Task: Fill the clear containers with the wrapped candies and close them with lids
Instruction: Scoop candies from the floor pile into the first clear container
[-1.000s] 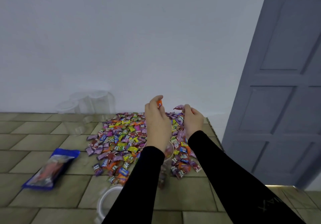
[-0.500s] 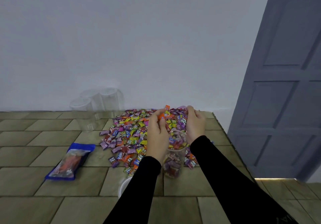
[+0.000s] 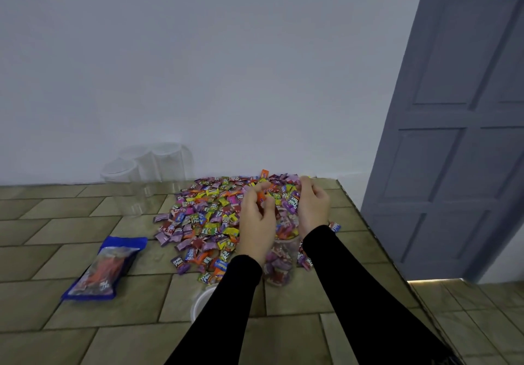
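A tiled tabletop (image 3: 71,257) runs back to a pale wall, with a grey panelled door (image 3: 459,126) to the right. The heap of wrapped candies (image 3: 207,217) spreads across the far right of the surface, its long axis running from the wall toward the person. Three empty clear containers (image 3: 147,177) stand upright at the wall, left of the heap, mouths up. A blue candy bag (image 3: 103,268) lies flat at the left, its length angled toward the heap. Between the wrists a clear container (image 3: 280,259) stands upright, mouth up, filled with candies to near the rim. A white lid (image 3: 202,302) shows partly under the left sleeve. The left hand (image 3: 256,223) curls its fingers around an orange candy (image 3: 260,196) above the container; the right hand (image 3: 313,206) grips a cluster of purple candies (image 3: 293,203)
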`<state>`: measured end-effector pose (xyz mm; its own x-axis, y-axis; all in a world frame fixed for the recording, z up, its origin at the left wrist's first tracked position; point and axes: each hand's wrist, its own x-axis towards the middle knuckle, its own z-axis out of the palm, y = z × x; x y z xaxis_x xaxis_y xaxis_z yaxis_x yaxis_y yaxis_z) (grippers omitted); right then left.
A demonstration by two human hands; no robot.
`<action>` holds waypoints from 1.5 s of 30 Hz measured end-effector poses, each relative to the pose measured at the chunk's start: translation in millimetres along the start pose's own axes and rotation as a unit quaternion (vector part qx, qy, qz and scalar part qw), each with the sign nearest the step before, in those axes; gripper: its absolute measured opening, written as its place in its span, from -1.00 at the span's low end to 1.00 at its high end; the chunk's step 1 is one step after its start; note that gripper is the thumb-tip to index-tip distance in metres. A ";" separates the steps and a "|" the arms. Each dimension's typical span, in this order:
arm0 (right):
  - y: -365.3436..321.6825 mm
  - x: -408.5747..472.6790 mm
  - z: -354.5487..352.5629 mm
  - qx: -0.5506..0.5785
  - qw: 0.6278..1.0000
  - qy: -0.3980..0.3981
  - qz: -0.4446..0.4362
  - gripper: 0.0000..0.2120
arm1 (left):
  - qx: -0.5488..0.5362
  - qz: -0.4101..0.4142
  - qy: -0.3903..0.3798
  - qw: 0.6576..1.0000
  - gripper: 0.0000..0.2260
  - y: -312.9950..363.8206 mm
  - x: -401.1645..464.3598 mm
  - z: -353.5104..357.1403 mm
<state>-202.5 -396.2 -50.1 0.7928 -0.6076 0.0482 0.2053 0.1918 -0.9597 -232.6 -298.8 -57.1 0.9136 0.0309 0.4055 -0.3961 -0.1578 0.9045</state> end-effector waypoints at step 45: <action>-4.2 -16.1 -0.7 -0.003 0.993 -0.112 -0.022 -0.61 | -0.299 -0.245 0.036 0.921 -0.27 -41.6 -16.3 4.9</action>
<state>-216.5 -387.8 -47.0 0.8914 -0.4279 0.1494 0.2390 0.1637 -0.9571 -230.5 -297.6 -102.1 0.9964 0.0224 -0.0823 0.0626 0.4648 0.8832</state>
